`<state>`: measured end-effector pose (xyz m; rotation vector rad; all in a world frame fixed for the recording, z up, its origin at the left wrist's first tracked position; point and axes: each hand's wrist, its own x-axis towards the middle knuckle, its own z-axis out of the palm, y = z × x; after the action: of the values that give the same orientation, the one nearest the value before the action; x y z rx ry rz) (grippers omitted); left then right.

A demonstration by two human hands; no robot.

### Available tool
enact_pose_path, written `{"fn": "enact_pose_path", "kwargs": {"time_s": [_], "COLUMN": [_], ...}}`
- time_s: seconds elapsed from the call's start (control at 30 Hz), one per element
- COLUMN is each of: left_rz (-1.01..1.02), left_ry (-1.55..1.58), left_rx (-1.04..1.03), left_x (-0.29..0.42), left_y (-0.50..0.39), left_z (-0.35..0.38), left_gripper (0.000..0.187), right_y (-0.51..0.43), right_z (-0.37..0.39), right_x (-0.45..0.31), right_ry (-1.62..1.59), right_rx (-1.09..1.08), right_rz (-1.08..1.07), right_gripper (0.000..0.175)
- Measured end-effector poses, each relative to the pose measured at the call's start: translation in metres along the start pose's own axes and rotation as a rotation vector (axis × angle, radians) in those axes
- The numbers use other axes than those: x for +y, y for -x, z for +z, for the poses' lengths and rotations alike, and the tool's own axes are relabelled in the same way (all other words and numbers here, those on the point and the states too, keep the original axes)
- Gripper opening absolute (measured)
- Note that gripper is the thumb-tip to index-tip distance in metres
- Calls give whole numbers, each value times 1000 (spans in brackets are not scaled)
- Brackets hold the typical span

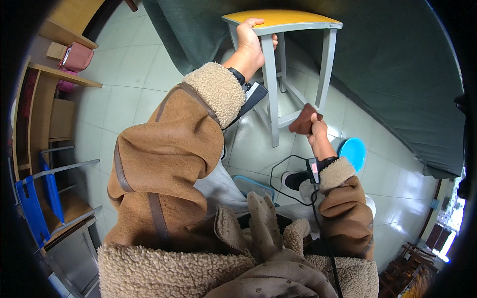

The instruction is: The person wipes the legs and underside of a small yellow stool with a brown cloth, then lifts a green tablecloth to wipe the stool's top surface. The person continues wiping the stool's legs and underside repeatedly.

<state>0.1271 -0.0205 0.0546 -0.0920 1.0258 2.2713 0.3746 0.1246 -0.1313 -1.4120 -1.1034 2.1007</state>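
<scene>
A stool with a yellow wood-look seat and grey legs stands in front of me, its seat towards the far side. My left hand grips the seat's near left corner, thumb on top and fingers around the upper leg. Lower down, my right hand holds a dark reddish-brown cloth against the low crossbar, near the foot of the right front leg. The cloth covers part of that bar and the leg's end.
A blue plastic basin sits on the tiled floor to the right. Dark green drapery hangs behind the stool. Between my feet lies a blue-rimmed clear tray. Wooden shelving lines the left; a black cable loops from my right wrist.
</scene>
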Motion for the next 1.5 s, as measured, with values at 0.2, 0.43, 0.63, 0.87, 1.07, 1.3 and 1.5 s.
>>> {"fn": "enact_pose_path", "kwargs": {"time_s": [0.2,0.43,0.63,0.87,1.07,1.3,1.5], "left_rz": [7,4,-9,-4,15,37,72], "left_ry": [19,4,28,25,16,10,-12], "left_rx": [12,17,-26,5,-5,12,48], "left_x": [0,-3,-5,-4,-2,3,4], "left_y": [-3,-1,-3,-12,-18,-16,-8], "left_z": [-1,1,-3,-3,-7,-7,-4], "left_gripper": [34,36,34,35,36,33,33], "right_y": [58,66,51,33,19,7,-31], "right_z": [18,76,67,19,-40,-88,-68], "right_x": [-11,-23,-29,-36,-114,-116,-63], "right_ry": [781,1893,1964,1773,1146,555,879], "right_rx": [-228,-661,-764,-553,-509,-189,-362], "right_rz": [-686,-772,-688,-1154,-553,-264,-428], "right_gripper": [24,28,30,35,40,39,54]}}
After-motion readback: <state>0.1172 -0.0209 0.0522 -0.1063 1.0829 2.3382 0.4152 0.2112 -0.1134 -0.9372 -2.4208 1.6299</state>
